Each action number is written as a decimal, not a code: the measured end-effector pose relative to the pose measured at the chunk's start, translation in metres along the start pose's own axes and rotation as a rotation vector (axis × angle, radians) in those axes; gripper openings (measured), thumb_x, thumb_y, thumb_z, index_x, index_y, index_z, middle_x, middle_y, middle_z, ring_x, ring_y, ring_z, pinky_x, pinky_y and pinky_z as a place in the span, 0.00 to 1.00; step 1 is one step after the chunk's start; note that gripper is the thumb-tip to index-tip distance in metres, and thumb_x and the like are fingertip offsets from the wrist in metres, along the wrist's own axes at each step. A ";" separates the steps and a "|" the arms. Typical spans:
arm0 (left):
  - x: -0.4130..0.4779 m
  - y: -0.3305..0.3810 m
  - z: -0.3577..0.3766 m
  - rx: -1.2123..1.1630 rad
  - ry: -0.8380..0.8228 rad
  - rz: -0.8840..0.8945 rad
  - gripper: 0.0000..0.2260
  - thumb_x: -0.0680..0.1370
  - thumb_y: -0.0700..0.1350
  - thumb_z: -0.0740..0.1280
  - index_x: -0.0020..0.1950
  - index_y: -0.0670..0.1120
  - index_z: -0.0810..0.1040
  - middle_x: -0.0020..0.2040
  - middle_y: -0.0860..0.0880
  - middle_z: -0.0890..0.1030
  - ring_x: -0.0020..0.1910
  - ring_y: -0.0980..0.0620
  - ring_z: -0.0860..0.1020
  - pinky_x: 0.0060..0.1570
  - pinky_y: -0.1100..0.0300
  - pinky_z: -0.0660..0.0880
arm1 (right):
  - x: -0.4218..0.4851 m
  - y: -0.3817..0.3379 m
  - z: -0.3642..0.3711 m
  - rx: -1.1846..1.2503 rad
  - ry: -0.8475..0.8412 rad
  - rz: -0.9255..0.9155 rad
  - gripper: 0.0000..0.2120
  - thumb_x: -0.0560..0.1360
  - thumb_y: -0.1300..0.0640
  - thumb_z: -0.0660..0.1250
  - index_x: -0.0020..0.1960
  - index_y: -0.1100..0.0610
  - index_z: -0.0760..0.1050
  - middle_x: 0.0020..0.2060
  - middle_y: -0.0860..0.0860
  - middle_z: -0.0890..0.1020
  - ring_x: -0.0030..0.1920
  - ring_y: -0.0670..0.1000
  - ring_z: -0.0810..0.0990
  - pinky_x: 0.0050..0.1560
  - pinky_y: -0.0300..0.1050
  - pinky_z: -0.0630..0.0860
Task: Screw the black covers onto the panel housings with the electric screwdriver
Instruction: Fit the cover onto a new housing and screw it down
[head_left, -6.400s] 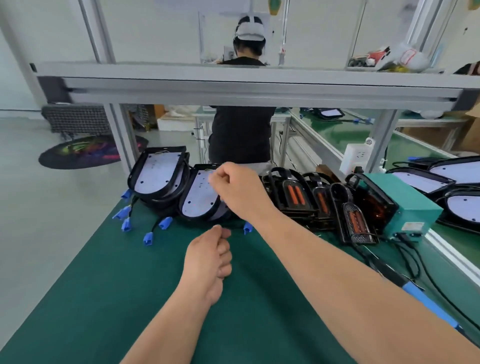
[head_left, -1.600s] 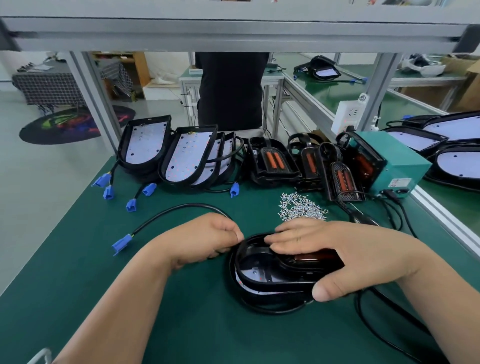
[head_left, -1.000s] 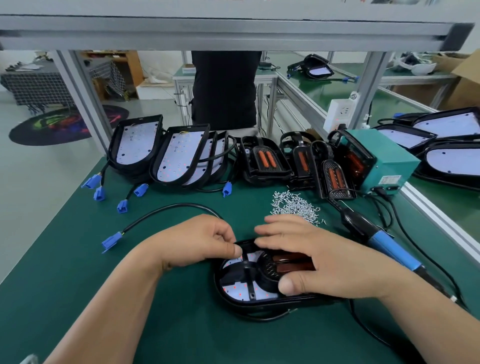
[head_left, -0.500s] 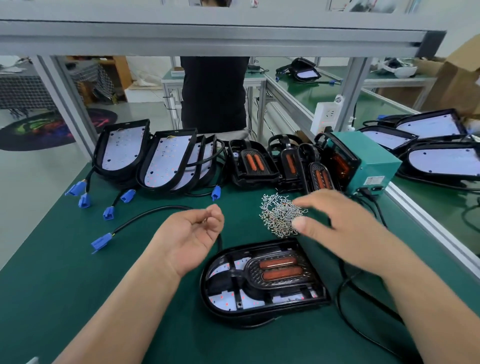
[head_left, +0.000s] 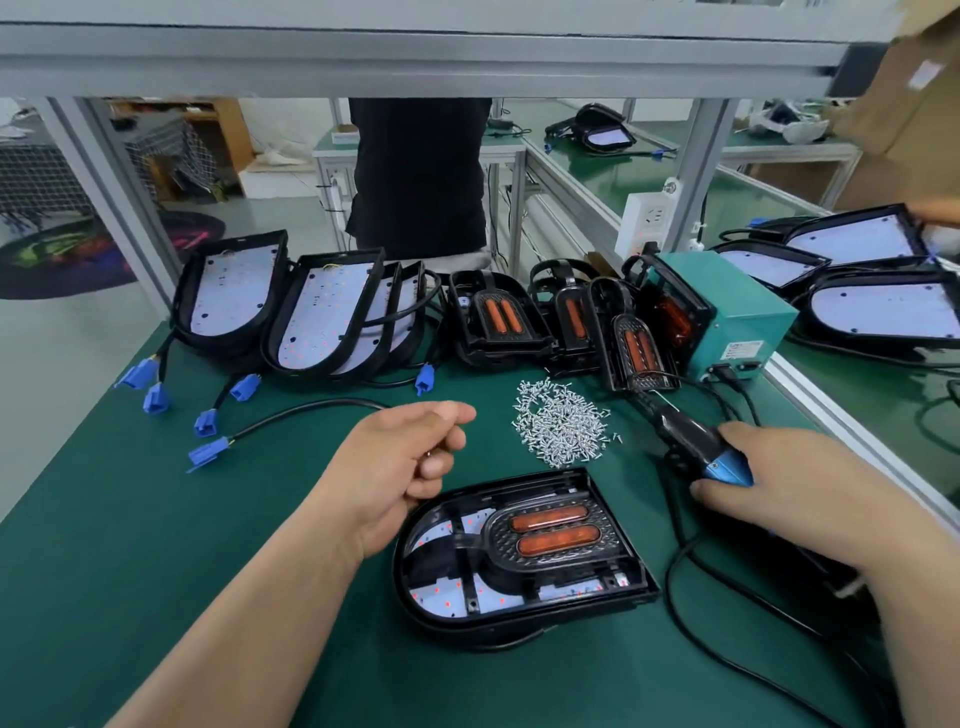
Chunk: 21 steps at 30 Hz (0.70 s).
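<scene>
A panel housing (head_left: 457, 597) lies flat on the green bench in front of me, with a black cover (head_left: 550, 535) holding two orange lenses set in it. My left hand (head_left: 400, 467) hovers just left of and above it, fingers curled, and a small silvery screw glints between them. My right hand (head_left: 789, 483) grips the black and blue electric screwdriver (head_left: 691, 441), which lies on the bench right of the housing. A pile of loose screws (head_left: 561, 426) sits between my hands, behind the housing.
Several open housings (head_left: 322, 317) with blue plugs and several black covers (head_left: 498, 317) lean along the back. A teal power box (head_left: 732, 312) stands at the back right, its cable (head_left: 675, 587) looping beside the housing. A person (head_left: 421, 176) stands beyond the bench. More panels (head_left: 883, 312) lie on the right.
My right hand left the screw pile, moved right and took hold of the screwdriver. My left hand stays beside the housing, fingers more curled.
</scene>
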<state>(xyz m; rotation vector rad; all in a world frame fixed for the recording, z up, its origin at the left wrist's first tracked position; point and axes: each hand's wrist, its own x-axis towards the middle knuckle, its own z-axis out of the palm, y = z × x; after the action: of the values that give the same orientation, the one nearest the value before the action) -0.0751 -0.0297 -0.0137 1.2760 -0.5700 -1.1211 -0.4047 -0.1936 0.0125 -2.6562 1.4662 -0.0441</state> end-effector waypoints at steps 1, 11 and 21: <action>0.000 -0.001 0.000 -0.004 -0.003 -0.001 0.11 0.85 0.45 0.67 0.59 0.39 0.84 0.37 0.49 0.78 0.29 0.56 0.66 0.23 0.67 0.60 | -0.001 0.001 -0.002 0.053 0.008 0.001 0.19 0.73 0.33 0.70 0.41 0.48 0.71 0.29 0.47 0.79 0.30 0.45 0.78 0.34 0.47 0.73; 0.002 -0.001 0.001 0.009 -0.032 -0.037 0.05 0.85 0.39 0.65 0.53 0.38 0.78 0.36 0.47 0.79 0.27 0.56 0.66 0.23 0.67 0.60 | -0.013 0.021 -0.026 0.846 0.162 0.030 0.29 0.68 0.28 0.74 0.63 0.43 0.80 0.43 0.50 0.88 0.39 0.53 0.87 0.37 0.46 0.82; 0.015 0.000 0.004 0.003 -0.142 -0.056 0.09 0.84 0.38 0.66 0.59 0.37 0.85 0.41 0.46 0.81 0.31 0.56 0.68 0.26 0.68 0.64 | 0.036 -0.030 -0.043 1.736 0.259 0.072 0.27 0.67 0.44 0.79 0.60 0.56 0.80 0.37 0.53 0.82 0.33 0.53 0.79 0.34 0.46 0.80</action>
<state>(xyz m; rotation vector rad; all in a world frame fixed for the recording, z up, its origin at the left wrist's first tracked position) -0.0731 -0.0448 -0.0163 1.2279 -0.6448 -1.2649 -0.3634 -0.2116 0.0571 -1.1394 0.7525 -1.0790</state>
